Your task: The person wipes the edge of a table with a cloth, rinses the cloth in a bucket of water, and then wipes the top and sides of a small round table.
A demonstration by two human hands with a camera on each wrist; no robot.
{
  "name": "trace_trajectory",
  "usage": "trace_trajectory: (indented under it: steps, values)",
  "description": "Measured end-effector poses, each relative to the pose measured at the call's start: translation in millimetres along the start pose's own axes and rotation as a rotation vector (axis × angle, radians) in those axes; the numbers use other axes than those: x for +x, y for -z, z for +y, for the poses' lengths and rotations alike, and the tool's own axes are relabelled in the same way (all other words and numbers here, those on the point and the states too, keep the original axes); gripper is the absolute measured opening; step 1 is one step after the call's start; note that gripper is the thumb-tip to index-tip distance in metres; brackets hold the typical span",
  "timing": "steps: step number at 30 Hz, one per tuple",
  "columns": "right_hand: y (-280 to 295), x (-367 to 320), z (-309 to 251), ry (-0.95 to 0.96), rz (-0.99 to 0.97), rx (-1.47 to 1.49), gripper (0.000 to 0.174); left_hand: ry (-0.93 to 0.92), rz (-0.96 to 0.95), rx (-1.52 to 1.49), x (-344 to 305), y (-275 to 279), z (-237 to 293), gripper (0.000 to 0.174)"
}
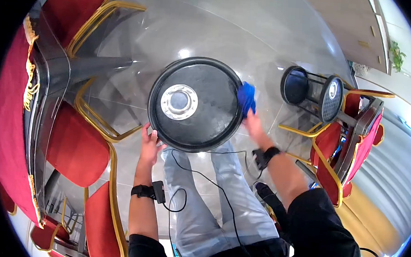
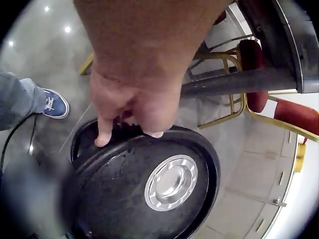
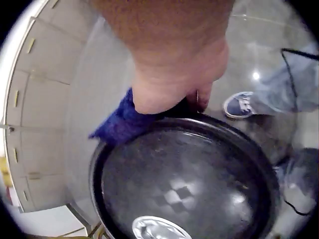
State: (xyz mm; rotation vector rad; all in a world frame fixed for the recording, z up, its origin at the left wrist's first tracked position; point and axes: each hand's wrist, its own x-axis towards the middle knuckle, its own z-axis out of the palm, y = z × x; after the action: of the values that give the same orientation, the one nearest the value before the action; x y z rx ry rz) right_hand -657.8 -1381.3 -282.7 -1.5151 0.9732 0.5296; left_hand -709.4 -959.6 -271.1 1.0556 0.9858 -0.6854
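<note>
A large round black tray [image 1: 212, 89] with a raised rim lies in front of my legs. On it, left of the middle, is a shiny silver metal dish [image 1: 179, 102] with a scalloped edge. My left hand [image 1: 151, 145] grips the near left rim, thumb and fingers at the rim in the left wrist view. At the right rim, my right hand [image 1: 254, 124] holds a crumpled blue cloth [image 1: 247, 97] against the edge. The right wrist view shows the cloth [image 3: 124, 119] draped over the rim, with most of the fingers hidden beyond it.
To the right stands a two-tier stand with round black trays [image 1: 332, 91]. Red chairs [image 1: 80, 144] and a table with a red cloth [image 1: 15, 126] line the left side. More red chairs [image 1: 329, 141] are at right. A black cable [image 1: 212, 178] hangs across my legs.
</note>
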Motion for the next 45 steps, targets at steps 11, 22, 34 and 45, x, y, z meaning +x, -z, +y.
trace_trajectory:
  steps: [11,22,34,45]
  values:
    - [-180,-159,130,-0.394,-0.045,-0.235,0.064,0.033,-0.081,-0.031,0,1,10,0.048]
    - [-67,-30,-30,0.306,0.559,-0.881,0.071,-0.048,-0.008,0.066,7,-7,-14,0.055]
    - [-47,25,-67,0.572,0.419,-0.778,0.058,-0.092,0.032,-0.065,4,-14,-22,0.045]
    - [-42,-45,24,0.345,0.484,-0.945,0.062,-0.153,-0.023,0.073,-4,-18,-5,0.059]
